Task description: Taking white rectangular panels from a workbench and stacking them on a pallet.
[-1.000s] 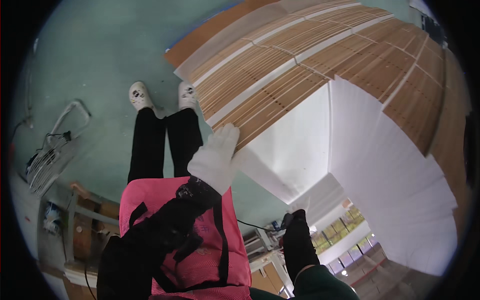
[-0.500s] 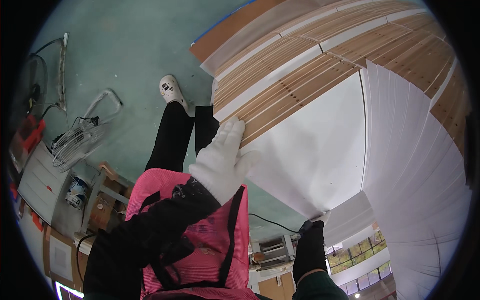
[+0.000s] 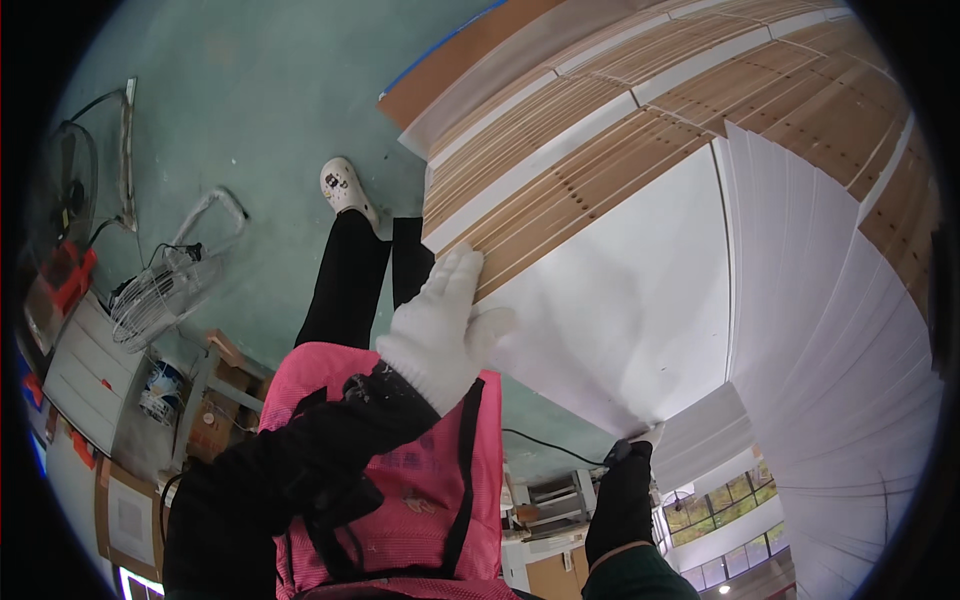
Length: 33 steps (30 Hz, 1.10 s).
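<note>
My left hand (image 3: 436,318), in a white knit glove, rests against the near-left corner of a stack of wooden panels (image 3: 570,215). Its fingers are stretched out along the panels' edges, with the thumb apart over the white face of the top panel (image 3: 630,290). On the far side of that face, my right hand (image 3: 652,434) is at the panel's lower corner. Only a bit of it shows past the dark sleeve, and its fingers are hidden. A fan of white sheets or panels (image 3: 830,330) stands along the right side of the white face.
A pink apron (image 3: 400,500) with black straps hangs at my front. On the green floor (image 3: 270,80) lies a metal fan (image 3: 165,300), near a paint bucket (image 3: 162,390) and wooden stands (image 3: 215,400). A person's leg in black, with a white clog (image 3: 346,186), is beside the stack.
The view has shifted slightly. Both hands keep nearly the same places on the panels.
</note>
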Each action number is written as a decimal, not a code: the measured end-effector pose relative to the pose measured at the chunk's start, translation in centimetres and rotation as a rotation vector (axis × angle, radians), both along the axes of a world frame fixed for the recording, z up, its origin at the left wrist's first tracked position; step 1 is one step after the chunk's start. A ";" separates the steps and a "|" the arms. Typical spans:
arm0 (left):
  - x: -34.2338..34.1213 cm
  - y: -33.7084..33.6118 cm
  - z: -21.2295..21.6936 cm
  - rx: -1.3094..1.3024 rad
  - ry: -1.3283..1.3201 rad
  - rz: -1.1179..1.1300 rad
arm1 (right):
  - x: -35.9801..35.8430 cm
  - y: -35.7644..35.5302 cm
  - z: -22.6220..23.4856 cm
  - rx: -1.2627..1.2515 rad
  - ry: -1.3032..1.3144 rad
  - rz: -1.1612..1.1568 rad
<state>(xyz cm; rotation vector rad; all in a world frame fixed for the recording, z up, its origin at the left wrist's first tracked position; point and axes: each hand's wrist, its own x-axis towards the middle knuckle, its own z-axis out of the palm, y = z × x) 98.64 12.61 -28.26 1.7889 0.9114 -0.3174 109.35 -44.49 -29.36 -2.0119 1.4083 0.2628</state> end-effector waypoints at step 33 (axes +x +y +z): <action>-23.8 8.6 7.6 -0.372 0.108 0.616 | -9.6 22.1 -3.1 0.679 0.854 0.709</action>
